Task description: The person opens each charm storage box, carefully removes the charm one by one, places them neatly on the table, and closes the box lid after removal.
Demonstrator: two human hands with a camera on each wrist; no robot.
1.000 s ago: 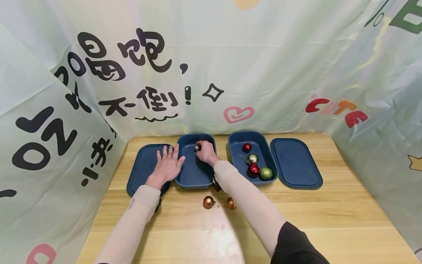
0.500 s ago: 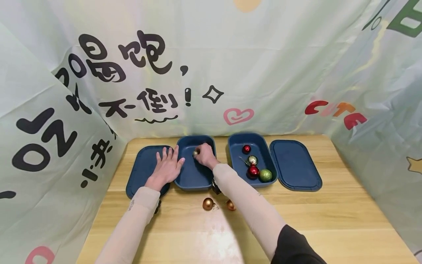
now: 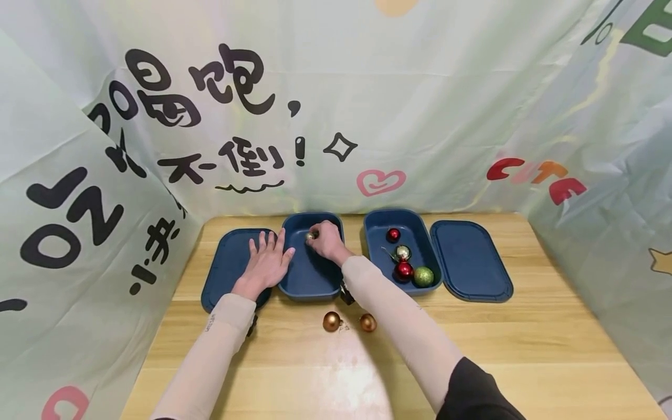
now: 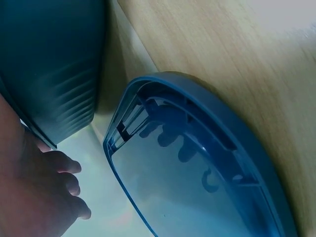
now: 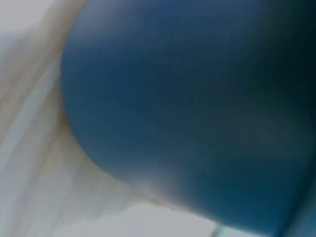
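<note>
My left hand (image 3: pixel 265 262) lies with straight, spread fingers across the left rim of the left blue box (image 3: pixel 310 280), over the blue lid (image 3: pixel 223 265) beside it. In the left wrist view, the hand's fingers (image 4: pixel 64 182) reach past the box edge, with the lid (image 4: pixel 222 113) standing out underneath. Inside that box, toward its back, my right hand (image 3: pixel 328 242) pinches a small gold-toned Christmas bauble (image 3: pixel 311 236), mostly covered by the fingers. A blurred blue box wall (image 5: pixel 163 108) fills most of the right wrist view.
The right blue box (image 3: pixel 379 230) holds red baubles (image 3: pixel 403 270), a pale gold one (image 3: pixel 402 252) and a green one (image 3: pixel 423 276). Another blue lid (image 3: pixel 472 262) lies right of it. Two copper baubles (image 3: pixel 331 321) sit on the wooden table (image 3: pixel 294 373) in front.
The right hand has shifted slightly left inside the left box, still pinching the bauble. The left hand stays in place.
</note>
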